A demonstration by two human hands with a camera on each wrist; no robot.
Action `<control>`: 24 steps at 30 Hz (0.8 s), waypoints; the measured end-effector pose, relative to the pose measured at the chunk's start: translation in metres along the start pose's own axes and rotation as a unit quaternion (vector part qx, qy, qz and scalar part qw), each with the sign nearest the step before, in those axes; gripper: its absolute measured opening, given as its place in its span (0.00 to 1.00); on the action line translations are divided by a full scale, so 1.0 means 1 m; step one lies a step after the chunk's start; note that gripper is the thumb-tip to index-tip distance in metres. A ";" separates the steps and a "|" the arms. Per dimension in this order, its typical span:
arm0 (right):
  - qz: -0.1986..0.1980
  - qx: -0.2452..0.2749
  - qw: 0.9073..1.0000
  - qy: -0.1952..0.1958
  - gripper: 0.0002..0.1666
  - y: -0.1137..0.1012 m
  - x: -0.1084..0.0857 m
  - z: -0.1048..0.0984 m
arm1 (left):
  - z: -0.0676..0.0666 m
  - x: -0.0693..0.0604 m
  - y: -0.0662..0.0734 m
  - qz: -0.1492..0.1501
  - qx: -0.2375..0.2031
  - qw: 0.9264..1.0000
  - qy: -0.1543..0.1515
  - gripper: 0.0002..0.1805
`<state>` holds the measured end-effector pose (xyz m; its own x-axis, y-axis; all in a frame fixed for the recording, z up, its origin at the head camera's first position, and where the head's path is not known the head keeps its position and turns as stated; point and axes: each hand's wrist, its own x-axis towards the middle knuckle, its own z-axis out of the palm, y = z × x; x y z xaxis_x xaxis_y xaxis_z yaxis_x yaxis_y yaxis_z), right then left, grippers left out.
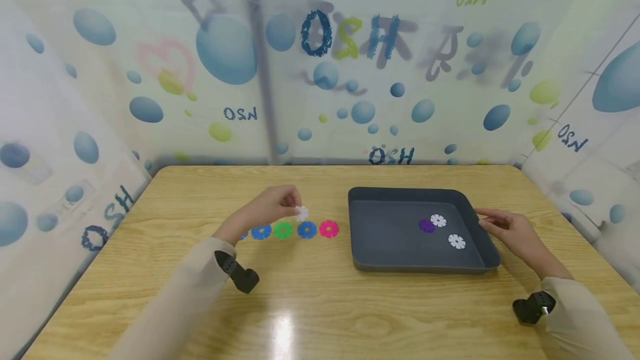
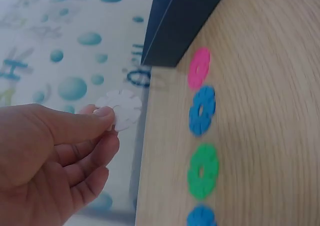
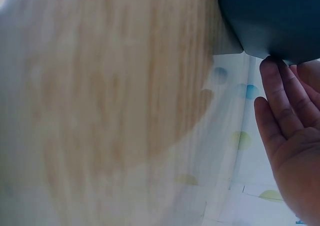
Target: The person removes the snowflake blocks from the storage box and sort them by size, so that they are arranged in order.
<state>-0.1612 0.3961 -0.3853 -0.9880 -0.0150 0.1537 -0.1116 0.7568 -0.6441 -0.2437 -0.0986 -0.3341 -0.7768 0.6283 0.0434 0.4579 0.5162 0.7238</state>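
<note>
My left hand (image 1: 272,205) pinches a white snowflake disc (image 2: 126,110) between thumb and fingers, held above the table. Under and beside it runs a row of flat discs: a pink disc (image 1: 329,229), a blue disc (image 1: 307,230), a green disc (image 1: 283,230) and another blue disc (image 1: 261,231); one more blue edge is mostly hidden by the left wrist. To the right, my right hand (image 1: 517,238) holds the right rim of a dark grey tray (image 1: 385,238), fingers against its outer side. Inside the tray lie a purple disc (image 1: 427,226), overlapped by a white disc (image 1: 439,220), and a separate white disc (image 1: 456,241).
All of this sits on a wood-grain table (image 1: 320,304). Behind it and at both sides hangs a pale curtain (image 1: 320,99) printed with blue and green drops. Each wrist wears a black strap with a small camera (image 1: 245,279).
</note>
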 end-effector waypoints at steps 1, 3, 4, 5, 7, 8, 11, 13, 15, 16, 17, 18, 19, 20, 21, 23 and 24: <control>-0.002 -0.001 1.000 0.001 0.26 0.001 0.000 0.000 | -0.004 -0.005 -0.004 -0.010 0.000 1.000 0.003 0.03; -0.003 0.002 1.000 0.000 0.26 0.001 0.000 0.000 | -0.012 -0.014 -0.013 -0.016 0.003 1.000 0.010 0.03; -0.003 0.004 1.000 0.000 0.26 0.002 0.000 0.000 | -0.017 -0.019 -0.018 -0.018 0.004 1.000 0.012 0.03; -0.003 0.006 1.000 -0.001 0.26 0.002 -0.001 -0.001 | -0.021 -0.025 -0.023 -0.019 0.006 1.000 0.016 0.03; -0.003 0.010 1.000 -0.002 0.26 0.002 -0.001 -0.001 | -0.030 -0.035 -0.032 -0.024 0.010 0.999 0.021 0.03; -0.003 0.012 1.000 -0.003 0.26 0.002 -0.001 -0.001 | -0.034 -0.040 -0.037 -0.026 0.012 0.999 0.022 0.03; -0.003 0.012 1.000 -0.002 0.26 0.002 -0.002 -0.001 | -0.047 -0.055 -0.050 -0.041 0.017 0.999 0.022 0.04; -0.002 0.009 1.000 -0.002 0.26 0.002 -0.002 -0.001 | -0.054 -0.064 -0.058 -0.052 0.023 0.998 0.017 0.05; 0.000 0.007 1.000 -0.003 0.26 0.002 -0.002 0.000 | -0.060 -0.073 -0.066 -0.064 0.027 0.998 0.009 0.05; -0.001 0.006 1.000 -0.003 0.26 0.002 -0.001 0.000 | -0.063 -0.077 -0.069 -0.072 0.029 0.997 0.004 0.06; -0.002 0.005 1.000 -0.003 0.26 0.001 -0.001 0.000 | -0.066 -0.080 -0.073 -0.078 0.030 0.996 -0.002 0.06; -0.002 0.004 1.000 -0.003 0.26 0.001 -0.001 0.000 | -0.068 -0.083 -0.076 -0.083 0.029 0.996 -0.007 0.06; -0.003 0.003 1.000 -0.001 0.26 0.001 0.000 0.000 | -0.070 -0.086 -0.079 -0.090 0.025 0.996 -0.013 0.07; -0.005 0.001 1.000 0.000 0.26 0.001 0.000 0.000 | -0.071 -0.088 -0.081 -0.097 0.022 0.995 -0.019 0.07; -0.006 0.000 1.000 0.000 0.26 0.001 0.001 0.000 | -0.072 -0.090 -0.084 -0.105 0.019 0.994 -0.025 0.08; -0.004 -0.002 1.000 0.000 0.26 0.001 0.001 0.000 | -0.074 -0.092 -0.089 -0.123 0.012 0.992 -0.038 0.08; -0.003 -0.002 1.000 -0.001 0.26 0.001 0.001 -0.001 | -0.074 -0.093 -0.091 -0.133 0.011 0.990 -0.043 0.09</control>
<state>-0.1619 0.3975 -0.3855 -0.9875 -0.0215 0.1562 -0.1177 0.7596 -0.6396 -0.2453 -0.2472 -0.3529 -0.8314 0.5159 -0.2066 0.2522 0.6815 0.6870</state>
